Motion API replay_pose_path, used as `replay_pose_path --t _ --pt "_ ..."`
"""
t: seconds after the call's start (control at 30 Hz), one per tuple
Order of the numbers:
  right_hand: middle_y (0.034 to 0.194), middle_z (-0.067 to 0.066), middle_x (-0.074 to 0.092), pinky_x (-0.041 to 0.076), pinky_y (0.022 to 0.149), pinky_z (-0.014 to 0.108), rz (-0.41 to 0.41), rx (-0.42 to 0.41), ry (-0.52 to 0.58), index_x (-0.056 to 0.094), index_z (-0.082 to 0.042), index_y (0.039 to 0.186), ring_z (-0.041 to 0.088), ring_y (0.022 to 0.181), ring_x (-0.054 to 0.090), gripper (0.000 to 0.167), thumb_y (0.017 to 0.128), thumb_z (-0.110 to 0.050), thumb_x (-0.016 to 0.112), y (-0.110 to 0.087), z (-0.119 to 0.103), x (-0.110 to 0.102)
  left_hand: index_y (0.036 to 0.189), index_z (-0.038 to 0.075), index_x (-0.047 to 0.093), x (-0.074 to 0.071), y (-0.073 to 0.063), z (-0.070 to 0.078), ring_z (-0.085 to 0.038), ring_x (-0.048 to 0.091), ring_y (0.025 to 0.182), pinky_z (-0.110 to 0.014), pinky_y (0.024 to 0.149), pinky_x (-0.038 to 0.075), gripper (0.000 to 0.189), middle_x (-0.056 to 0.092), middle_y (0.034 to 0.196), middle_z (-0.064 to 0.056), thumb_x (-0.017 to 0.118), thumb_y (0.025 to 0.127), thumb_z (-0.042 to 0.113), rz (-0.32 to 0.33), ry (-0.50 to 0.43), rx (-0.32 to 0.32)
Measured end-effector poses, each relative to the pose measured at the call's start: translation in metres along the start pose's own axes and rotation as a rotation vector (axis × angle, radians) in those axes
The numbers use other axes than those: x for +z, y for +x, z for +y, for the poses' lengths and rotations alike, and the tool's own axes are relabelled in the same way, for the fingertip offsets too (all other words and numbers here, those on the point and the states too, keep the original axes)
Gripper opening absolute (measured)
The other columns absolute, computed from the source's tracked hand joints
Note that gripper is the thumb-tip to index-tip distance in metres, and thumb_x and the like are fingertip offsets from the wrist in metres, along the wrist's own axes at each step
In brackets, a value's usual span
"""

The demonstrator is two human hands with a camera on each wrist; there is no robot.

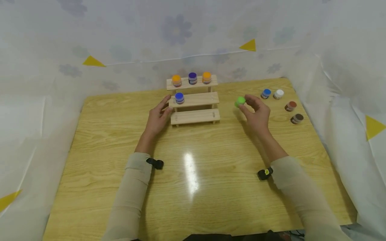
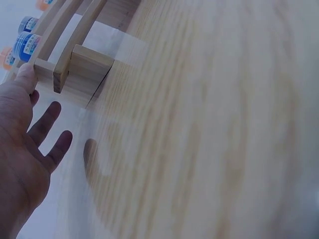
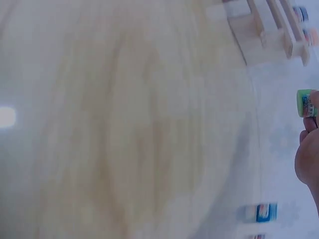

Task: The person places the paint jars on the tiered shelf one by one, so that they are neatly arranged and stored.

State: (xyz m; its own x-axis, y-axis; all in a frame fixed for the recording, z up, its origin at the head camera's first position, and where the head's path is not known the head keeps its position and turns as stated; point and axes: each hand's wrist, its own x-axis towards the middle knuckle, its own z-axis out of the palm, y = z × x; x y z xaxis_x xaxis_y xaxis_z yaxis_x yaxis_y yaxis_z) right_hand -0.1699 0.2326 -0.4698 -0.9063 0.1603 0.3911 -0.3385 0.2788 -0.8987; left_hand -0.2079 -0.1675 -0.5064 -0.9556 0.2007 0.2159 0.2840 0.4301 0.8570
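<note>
A three-step wooden rack point(image 1: 195, 116) stands near the back of the table. My left hand point(image 1: 157, 117) is at its left end, fingers loosely spread; in the left wrist view a fingertip touches the end of the middle step. Close to that hand, a small blue-lidded jar point(image 1: 179, 98) stands on the middle step. The top step carries an orange jar point(image 1: 176, 80), a purple-lidded jar point(image 1: 192, 78) and another orange jar point(image 1: 206, 77). To the right of the rack, my right hand point(image 1: 260, 115) pinches a small green jar point(image 1: 240, 101) between thumb and fingers, tilted.
At the table's right side stand a blue-lidded jar point(image 1: 265, 93), a white jar point(image 1: 278, 94), a red-brown jar point(image 1: 291, 106) and a dark brown jar point(image 1: 297, 118). White flowered sheeting point(image 1: 178, 30) hangs behind and beside the wooden table point(image 1: 217, 194).
</note>
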Motion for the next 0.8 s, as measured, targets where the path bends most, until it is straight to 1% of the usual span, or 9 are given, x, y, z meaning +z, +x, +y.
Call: replay_pose_path --t 0.1,0.2,0.3,0.33,0.4,0.5,0.7,0.73,0.8 --pt "0.126 0.030 0.068 0.056 0.106 0.041 -0.004 -0.019 0.039 0.068 0.010 0.130 0.024 0.114 0.069 0.038 0.093 0.009 0.076 0.000 -0.010 0.015 0.163 0.016 0.043 0.000 0.000 0.000 -0.035 0.055 0.142 -0.051 0.113 0.051 0.055 0.047 0.164 -0.002 0.057 0.111 0.025 0.001 0.006 0.000" --pt "0.126 0.030 0.069 0.056 0.105 0.038 -0.012 -0.048 0.074 0.067 0.012 0.130 0.026 0.114 0.069 0.039 0.092 0.010 0.077 0.002 -0.019 0.028 0.164 0.017 0.043 0.002 0.001 -0.001 -0.034 0.055 0.142 -0.050 0.113 0.051 0.055 0.047 0.164 -0.003 0.057 0.111 0.025 0.004 0.012 -0.002" --pt "0.125 0.031 0.069 0.056 0.105 0.046 -0.011 -0.087 0.099 0.067 0.014 0.129 0.034 0.114 0.068 0.039 0.091 0.011 0.076 0.006 -0.028 0.041 0.164 0.019 0.043 0.005 0.002 -0.001 -0.034 0.055 0.142 -0.050 0.113 0.051 0.055 0.047 0.164 -0.003 0.058 0.111 0.024 0.007 0.002 0.005" --pt "0.124 0.031 0.069 0.056 0.104 0.047 -0.008 -0.097 0.098 0.067 0.013 0.129 0.036 0.114 0.068 0.039 0.091 0.011 0.077 0.007 -0.031 0.045 0.163 0.020 0.044 0.006 0.003 0.000 -0.035 0.055 0.142 -0.050 0.113 0.051 0.054 0.046 0.164 -0.003 0.058 0.111 0.024 0.008 -0.006 0.009" --pt "0.123 0.031 0.069 0.057 0.104 0.044 -0.001 -0.103 0.104 0.067 0.014 0.128 0.039 0.114 0.067 0.039 0.091 0.011 0.077 0.009 -0.036 0.053 0.163 0.020 0.044 0.008 0.004 0.000 -0.035 0.055 0.142 -0.050 0.113 0.051 0.054 0.046 0.164 -0.003 0.058 0.111 0.023 0.008 -0.016 0.016" --pt "0.123 0.030 0.070 0.057 0.104 0.042 0.008 -0.083 0.104 0.066 0.015 0.127 0.041 0.115 0.067 0.039 0.091 0.009 0.079 0.009 -0.042 0.066 0.163 0.019 0.044 0.010 0.004 0.001 -0.035 0.055 0.142 -0.050 0.114 0.051 0.054 0.046 0.165 -0.003 0.059 0.111 0.023 0.008 -0.025 0.022" --pt "0.122 0.027 0.071 0.053 0.106 0.060 0.021 -0.021 0.110 0.067 0.013 0.125 0.044 0.115 0.067 0.039 0.089 0.007 0.081 0.008 -0.053 0.097 0.163 0.018 0.044 0.012 0.005 0.002 -0.034 0.054 0.143 -0.050 0.114 0.050 0.054 0.044 0.166 -0.002 0.058 0.111 0.023 0.000 -0.020 0.023" --pt "0.121 0.027 0.072 0.053 0.105 0.061 0.023 -0.017 0.107 0.068 0.013 0.124 0.043 0.114 0.067 0.038 0.089 0.006 0.082 0.009 -0.054 0.102 0.163 0.017 0.044 0.012 0.005 0.002 -0.034 0.054 0.143 -0.050 0.114 0.050 0.055 0.043 0.166 -0.003 0.058 0.111 0.024 -0.003 -0.020 0.024" --pt "0.120 0.026 0.073 0.055 0.103 0.059 0.021 -0.007 0.095 0.069 0.011 0.124 0.042 0.114 0.068 0.037 0.089 0.005 0.082 0.009 -0.057 0.111 0.163 0.015 0.043 0.012 0.006 0.003 -0.035 0.054 0.143 -0.050 0.114 0.050 0.055 0.043 0.166 -0.003 0.058 0.111 0.025 -0.005 -0.020 0.028"
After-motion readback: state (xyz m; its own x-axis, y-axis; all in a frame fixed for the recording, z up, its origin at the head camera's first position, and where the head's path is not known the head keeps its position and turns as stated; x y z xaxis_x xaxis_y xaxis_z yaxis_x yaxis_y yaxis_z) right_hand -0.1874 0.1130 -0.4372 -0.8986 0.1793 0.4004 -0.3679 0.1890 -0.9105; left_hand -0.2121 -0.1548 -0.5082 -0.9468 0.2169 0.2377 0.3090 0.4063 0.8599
